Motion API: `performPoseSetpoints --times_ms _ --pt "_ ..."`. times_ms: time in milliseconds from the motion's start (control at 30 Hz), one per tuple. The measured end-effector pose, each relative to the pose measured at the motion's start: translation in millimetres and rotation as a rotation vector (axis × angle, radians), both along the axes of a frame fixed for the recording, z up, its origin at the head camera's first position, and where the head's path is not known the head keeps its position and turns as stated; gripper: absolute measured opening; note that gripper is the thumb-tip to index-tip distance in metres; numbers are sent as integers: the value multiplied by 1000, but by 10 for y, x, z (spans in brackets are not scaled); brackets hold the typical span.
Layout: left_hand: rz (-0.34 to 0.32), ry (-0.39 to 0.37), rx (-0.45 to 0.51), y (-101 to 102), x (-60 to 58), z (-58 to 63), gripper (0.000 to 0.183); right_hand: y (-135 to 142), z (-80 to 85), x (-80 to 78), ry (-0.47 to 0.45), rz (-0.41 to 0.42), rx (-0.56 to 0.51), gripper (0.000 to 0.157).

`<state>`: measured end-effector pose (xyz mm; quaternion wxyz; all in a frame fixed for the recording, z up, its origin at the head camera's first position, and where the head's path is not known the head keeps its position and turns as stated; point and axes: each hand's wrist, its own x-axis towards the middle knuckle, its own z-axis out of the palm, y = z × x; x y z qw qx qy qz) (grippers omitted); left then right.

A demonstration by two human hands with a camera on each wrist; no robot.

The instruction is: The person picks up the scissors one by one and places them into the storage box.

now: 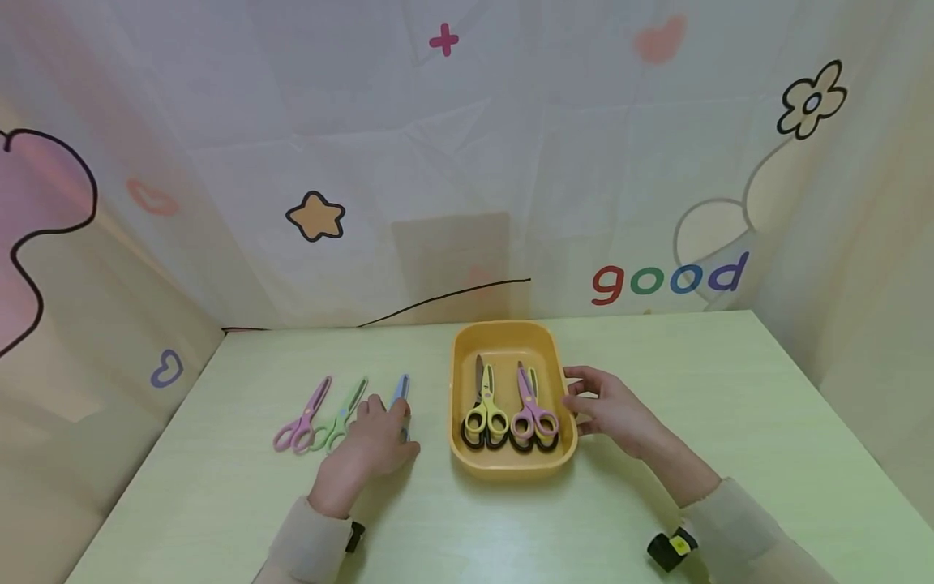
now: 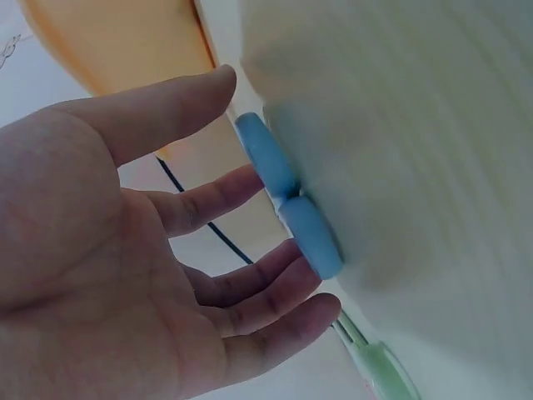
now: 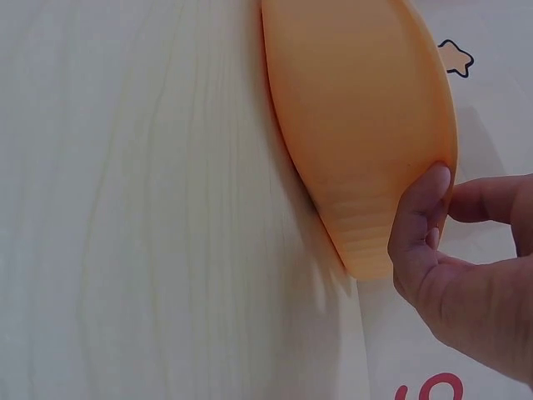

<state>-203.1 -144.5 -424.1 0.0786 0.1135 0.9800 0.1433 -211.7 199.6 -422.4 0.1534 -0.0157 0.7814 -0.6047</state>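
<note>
My left hand (image 1: 375, 438) reaches down over a pair of blue scissors (image 1: 400, 392). In the left wrist view, its fingers (image 2: 279, 329) lie by the blue handles (image 2: 310, 235), while the thumb (image 2: 187, 104) stays apart from them. The right hand (image 1: 609, 410) is at the right side of a yellow tray (image 1: 511, 468); in the right wrist view, thumb and fingers (image 3: 420, 212) pinch its rim. Inside the tray lie yellow scissors (image 1: 486, 397) and purple scissors (image 1: 527, 397), each over a black-handled pair.
Green scissors (image 1: 343, 418) and another purple pair of scissors (image 1: 306, 422) lie left of the left hand on the pale wood table (image 1: 467, 535). A printed curtain (image 1: 350, 105) hangs behind the table's back edge.
</note>
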Motion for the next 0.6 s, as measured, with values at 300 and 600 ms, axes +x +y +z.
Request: performPoseSetpoints --times_ms 300,600 --pt "-55 -26 35 -72 41 23 39 6 -11 -5 4 5 -12 57" --pt "-76 -31 23 -89 32 18 29 5 -16 5 0 4 -11 57"
